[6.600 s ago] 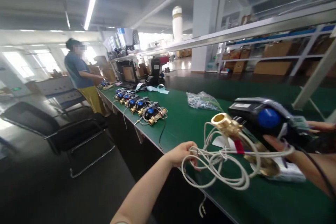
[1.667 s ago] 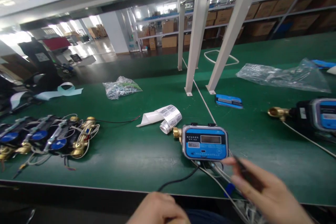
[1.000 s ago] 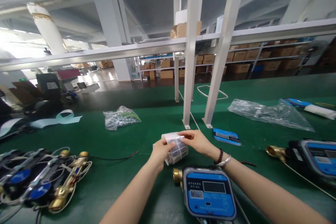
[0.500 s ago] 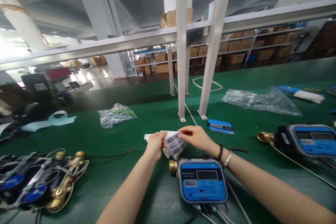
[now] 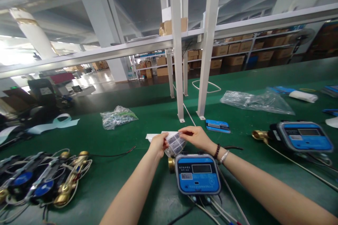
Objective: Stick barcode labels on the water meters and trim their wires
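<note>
My left hand (image 5: 158,144) pinches the left side of a sheet of labels (image 5: 175,142), printed with grey rectangles on a pale backing. At the sheet's upper right edge, the fingers of my right hand (image 5: 195,137) are closed on it. A white strip (image 5: 151,136) sticks out behind my left hand. Just below both hands lies a meter with a blue face (image 5: 198,180), a dark display and a small label. Its brass fitting (image 5: 171,165) points left, and cables run out from its lower edge.
Brass-and-black meter assemblies (image 5: 44,182) lie at the left, and another blue meter (image 5: 303,136) at the right. A bag of small parts (image 5: 118,117), a blue faceplate (image 5: 218,126) and an empty clear bag (image 5: 256,101) lie further back. White posts (image 5: 177,59) rise from the green table.
The view has shifted slightly, so the surroundings sit a little differently. Both hands keep their hold on the label sheet, which looks slightly more tilted.
</note>
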Motion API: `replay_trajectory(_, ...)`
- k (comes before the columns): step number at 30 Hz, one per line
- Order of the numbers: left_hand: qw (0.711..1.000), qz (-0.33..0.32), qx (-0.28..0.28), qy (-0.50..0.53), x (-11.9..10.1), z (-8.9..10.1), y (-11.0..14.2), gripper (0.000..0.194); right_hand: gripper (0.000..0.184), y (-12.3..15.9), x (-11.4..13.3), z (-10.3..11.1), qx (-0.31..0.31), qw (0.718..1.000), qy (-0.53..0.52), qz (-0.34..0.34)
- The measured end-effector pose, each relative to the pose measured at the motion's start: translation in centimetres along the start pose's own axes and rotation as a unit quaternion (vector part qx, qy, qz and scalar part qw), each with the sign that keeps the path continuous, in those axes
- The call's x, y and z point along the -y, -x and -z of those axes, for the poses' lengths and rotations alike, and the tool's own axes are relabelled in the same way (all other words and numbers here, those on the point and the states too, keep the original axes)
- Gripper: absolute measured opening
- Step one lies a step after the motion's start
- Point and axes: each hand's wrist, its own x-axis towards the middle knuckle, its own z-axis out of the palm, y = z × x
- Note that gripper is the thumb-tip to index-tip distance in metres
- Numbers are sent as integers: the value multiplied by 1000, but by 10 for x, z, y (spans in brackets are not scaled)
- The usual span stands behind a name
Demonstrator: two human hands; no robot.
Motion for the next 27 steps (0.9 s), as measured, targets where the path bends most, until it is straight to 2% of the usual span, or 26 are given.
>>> replay_trajectory(3, 1000, 9, -10, 14, -2, -5, 0, 14, 16, -2, -2, 0, -3, 1000, -17, -2)
replay_trajectory(5, 999, 5, -18, 30, -4, -6, 3, 14, 20, -4, -2, 5, -17, 999, -36, -13)
replay_trajectory(9, 997, -37, -25, 60, 4, 12, 27, 13, 38, 7, 4, 32, -56, 994, -73, -58)
replay_trajectory(11, 996, -62, -21, 54, 20, 27, 49, 15, 53, 28, 12, 47, -40, 991, -90, -95)
replay_trajectory(14, 998, -66, 19, 15, 56, 41, 84, 23, 66, 67, 22, 55, 22, 973, -114, -199)
replay_trajectory(16, 997, -46, 63, 6, 77, 39, 101, 40, 64, 87, 29, 50, 28, 958, -123, -259)
replay_trajectory(18, 995, -30, 88, 46, 91, 31, 112, 58, 62, 98, 36, 41, 2, 953, -122, -277)
replay_trajectory(20, 992, -19, 82, 99, 94, 23, 120, 55, 65, 104, 48, 34, -16, 957, -115, -266)
replay_trajectory(23, 990, 16, 38, 134, 87, 22, 136, 27, 74, 109, 76, 36, 5, 965, -113, -235)
replay_trajectory(25, 981, 74, -3, 177, 80, 27, 150, 20, 72, 112, 99, 43, -8, 982, -91, -166)
replay_trajectory(27, 957, 160, -23, 242, 77, 33, 162, 24, 49, 112, 119, 50, -69, 995, -32, -59)
